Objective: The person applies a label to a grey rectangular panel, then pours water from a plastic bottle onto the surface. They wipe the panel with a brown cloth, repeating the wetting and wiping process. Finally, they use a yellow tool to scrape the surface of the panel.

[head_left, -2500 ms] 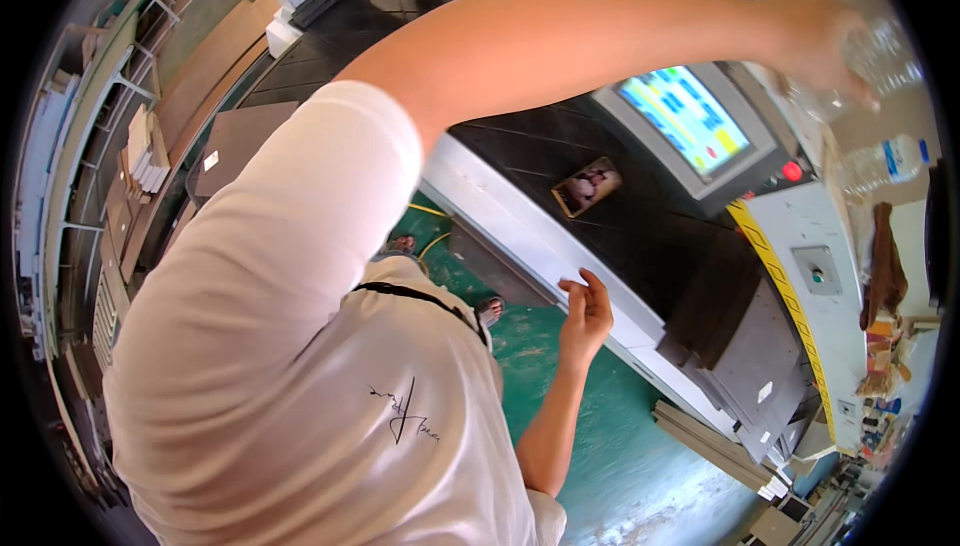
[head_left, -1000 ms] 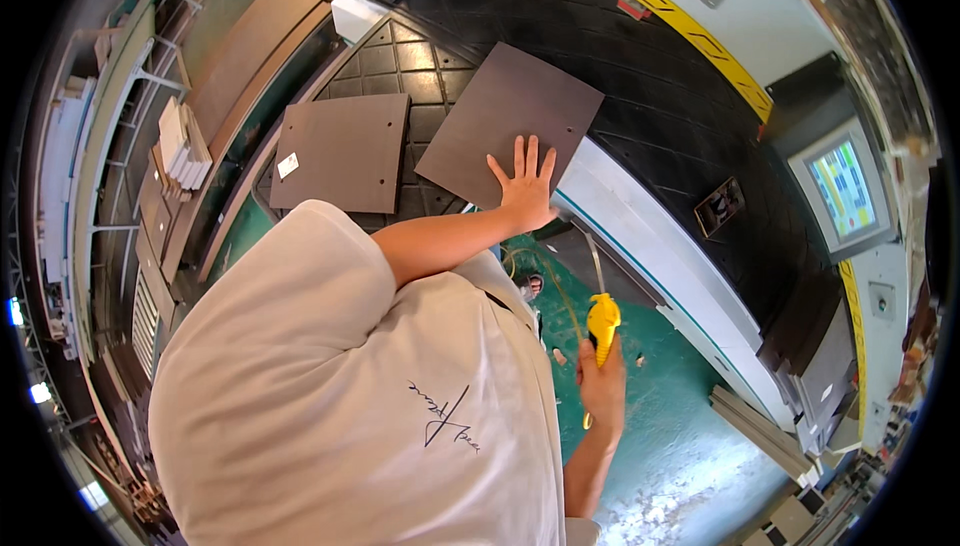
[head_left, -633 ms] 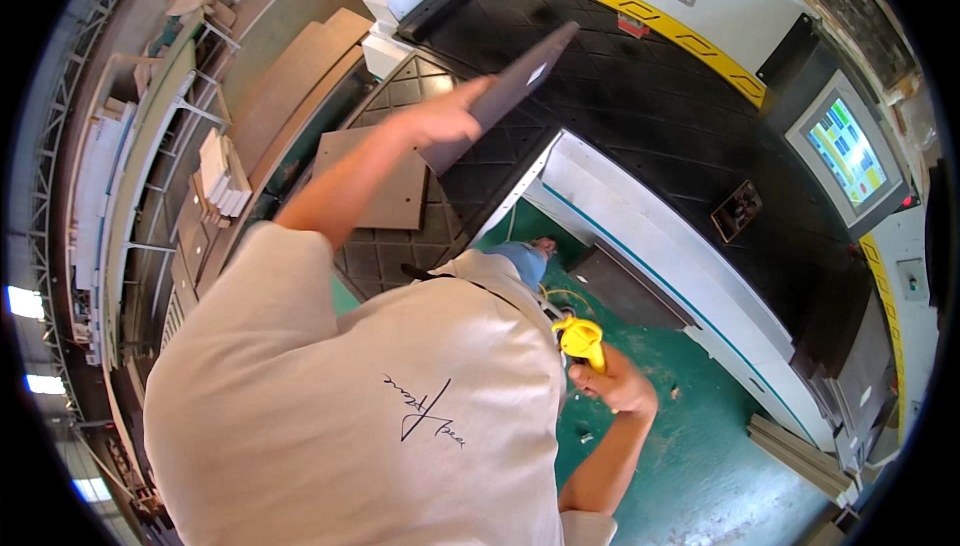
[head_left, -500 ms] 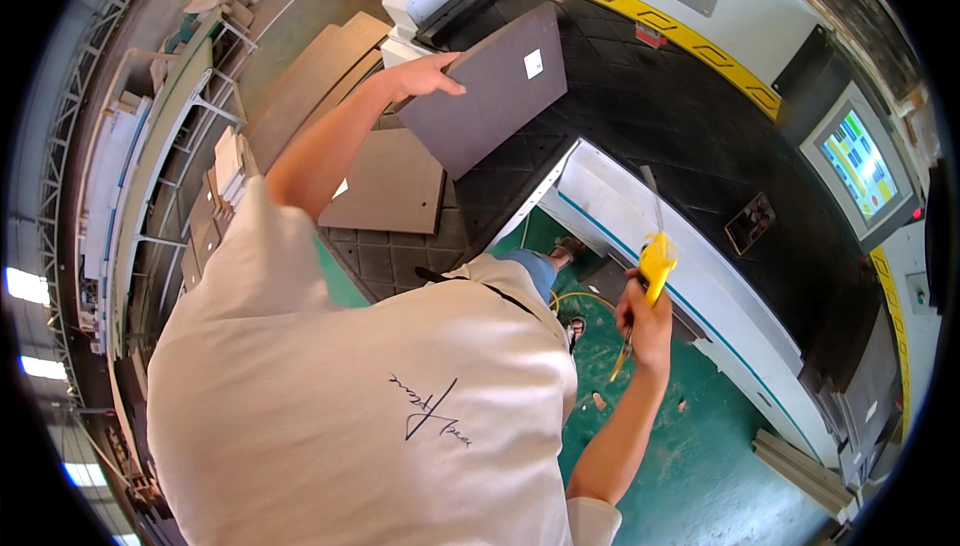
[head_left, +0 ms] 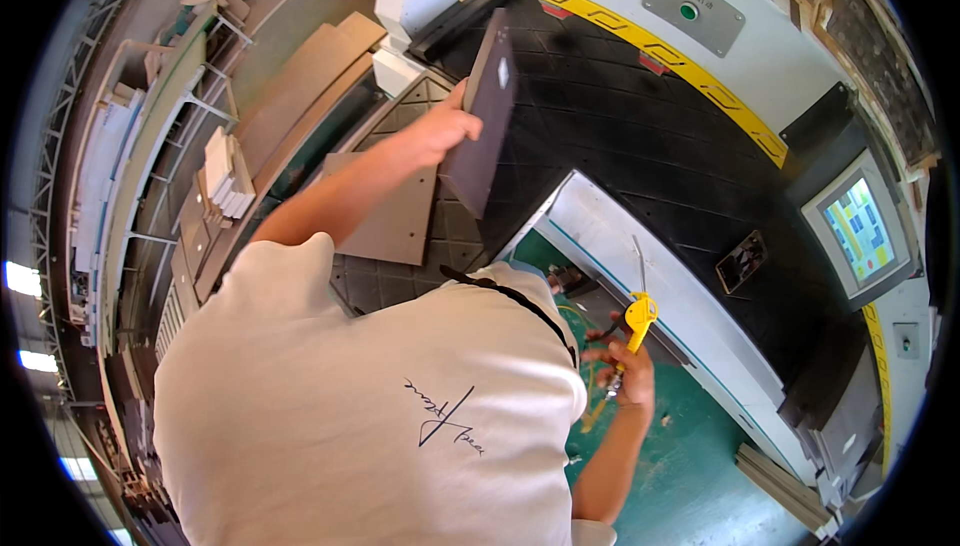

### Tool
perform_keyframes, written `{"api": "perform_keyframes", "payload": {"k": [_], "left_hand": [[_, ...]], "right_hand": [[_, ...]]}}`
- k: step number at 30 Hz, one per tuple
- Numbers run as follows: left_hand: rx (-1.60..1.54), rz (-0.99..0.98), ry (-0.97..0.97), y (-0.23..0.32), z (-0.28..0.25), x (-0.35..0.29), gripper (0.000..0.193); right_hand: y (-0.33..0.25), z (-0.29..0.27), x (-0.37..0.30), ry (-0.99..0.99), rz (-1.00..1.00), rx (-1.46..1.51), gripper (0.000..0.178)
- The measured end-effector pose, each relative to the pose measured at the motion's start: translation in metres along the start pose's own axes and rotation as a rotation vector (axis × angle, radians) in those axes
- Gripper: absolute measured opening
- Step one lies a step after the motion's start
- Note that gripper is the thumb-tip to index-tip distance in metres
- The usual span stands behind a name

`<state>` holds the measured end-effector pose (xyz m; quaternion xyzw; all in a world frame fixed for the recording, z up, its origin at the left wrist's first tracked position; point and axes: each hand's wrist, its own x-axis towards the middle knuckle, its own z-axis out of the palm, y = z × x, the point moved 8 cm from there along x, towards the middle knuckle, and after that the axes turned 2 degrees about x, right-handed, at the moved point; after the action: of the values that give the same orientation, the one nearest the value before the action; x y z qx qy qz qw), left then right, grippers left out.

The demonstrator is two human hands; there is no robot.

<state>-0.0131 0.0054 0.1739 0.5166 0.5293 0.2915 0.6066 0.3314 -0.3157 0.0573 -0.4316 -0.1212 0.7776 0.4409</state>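
Note:
My left hand (head_left: 447, 131) grips a flat grey-brown board (head_left: 485, 136) by its edge. The board stands steeply tilted, its broad face turned nearly edge-on, and a small white label shows on it. Low on the right, my right hand (head_left: 632, 374) holds a yellow air blow gun (head_left: 641, 313) with a thin metal nozzle pointing up and away. Some fingers of that hand are loosened and spread beside the handle. Another brown board (head_left: 385, 221) with small drilled holes lies below my left forearm on a dark tiled surface.
A black machine bed (head_left: 600, 116) with a white frame (head_left: 670, 266) curves around me. On it lies a phone-like dark rectangle (head_left: 741, 262). A lit touchscreen (head_left: 858, 229) stands at right. Long boards (head_left: 300, 96) lie at left; stacked strips (head_left: 785, 491) rest on the green floor.
My left hand has turned the board from face-on to nearly edge-on. My right hand has lowered slightly with the blow gun, and its fingers have loosened.

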Motion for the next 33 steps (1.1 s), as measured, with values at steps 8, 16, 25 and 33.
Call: {"api": "perform_keyframes", "payload": {"k": [8,16,25,33], "left_hand": [[0.655,-0.209,0.683,-0.047,0.162,0.141,0.102],[0.645,-0.138,0.555,-0.096,0.163,0.217,0.086],[1.111,0.274,-0.02,-0.118,-0.018,0.125,0.096],[1.106,0.447,0.019,-0.124,-0.036,0.149,0.124]], "right_hand": [[0.04,-0.037,0.047,-0.067,-0.42,0.71,0.073],[-0.058,0.002,0.066,0.213,-0.168,0.175,0.063],[-0.181,0.11,0.201,0.362,-0.159,-0.906,0.052],[-0.18,0.148,0.246,0.114,-0.117,0.023,0.06]]}}
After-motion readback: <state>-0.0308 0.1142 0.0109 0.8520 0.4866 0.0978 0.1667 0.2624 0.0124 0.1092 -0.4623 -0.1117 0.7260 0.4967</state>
